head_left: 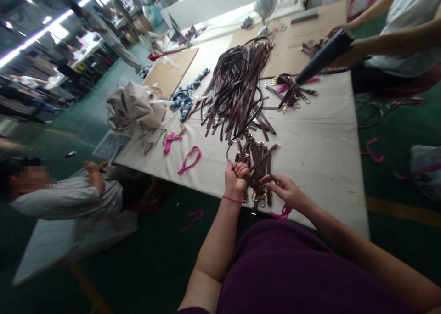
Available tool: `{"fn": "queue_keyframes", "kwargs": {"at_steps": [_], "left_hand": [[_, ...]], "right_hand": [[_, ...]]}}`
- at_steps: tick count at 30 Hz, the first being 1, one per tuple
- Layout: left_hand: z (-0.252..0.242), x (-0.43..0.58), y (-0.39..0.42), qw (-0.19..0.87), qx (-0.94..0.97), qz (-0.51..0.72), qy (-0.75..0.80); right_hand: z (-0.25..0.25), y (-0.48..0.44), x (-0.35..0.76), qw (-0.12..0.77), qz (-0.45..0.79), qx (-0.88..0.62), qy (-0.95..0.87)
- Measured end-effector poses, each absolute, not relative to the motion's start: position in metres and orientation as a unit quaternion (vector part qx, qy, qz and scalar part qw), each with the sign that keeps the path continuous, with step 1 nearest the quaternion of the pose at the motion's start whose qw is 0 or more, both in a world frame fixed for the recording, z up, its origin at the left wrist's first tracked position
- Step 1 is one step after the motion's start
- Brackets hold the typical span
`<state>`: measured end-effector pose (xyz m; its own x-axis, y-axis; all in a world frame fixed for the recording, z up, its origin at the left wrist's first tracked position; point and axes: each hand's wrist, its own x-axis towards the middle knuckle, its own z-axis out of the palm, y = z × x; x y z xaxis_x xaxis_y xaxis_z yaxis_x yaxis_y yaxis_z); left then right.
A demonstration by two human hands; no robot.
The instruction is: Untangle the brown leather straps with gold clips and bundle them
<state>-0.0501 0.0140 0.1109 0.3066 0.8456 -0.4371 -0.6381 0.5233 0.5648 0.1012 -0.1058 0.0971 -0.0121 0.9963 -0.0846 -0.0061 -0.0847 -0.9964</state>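
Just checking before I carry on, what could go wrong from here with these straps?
The brown straps bunched at the left hand have metal buckles hanging near the edge of the white-covered table, so some could slip to the floor. The right hand is close by, and the heap of loose straps just beyond might snag those buckles and tangle.

The head-worn camera looks forward and down over the left hand (pixel 236 178) and right hand (pixel 285 190) onto a cloth-covered table (pixel 320 167).
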Motion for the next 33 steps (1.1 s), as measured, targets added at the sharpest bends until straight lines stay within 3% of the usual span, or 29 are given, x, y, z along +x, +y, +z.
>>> {"fn": "queue_keyframes", "kwargs": {"at_steps": [9, 14, 21, 29, 33], "left_hand": [[0.11, -0.055, 0.02, 0.803, 0.084, 0.486, 0.335], [0.109, -0.053, 0.014, 0.828, 0.069, 0.418, 0.368], [0.103, -0.045, -0.017, 0.811, 0.284, 0.34, 0.382], [0.111, -0.045, -0.018, 0.891, 0.275, 0.246, 0.264], [0.107, -0.043, -0.02, 0.875, 0.294, 0.267, 0.276]], "right_hand": [[0.077, -0.1, 0.088, 0.442, 0.734, -0.401, -0.323], [0.082, -0.1, 0.089, 0.475, 0.739, -0.397, -0.267], [0.089, -0.095, 0.092, 0.549, 0.706, -0.389, -0.221], [0.086, -0.102, 0.094, 0.541, 0.742, -0.328, -0.223], [0.085, -0.105, 0.097, 0.502, 0.713, -0.382, -0.305]]}}
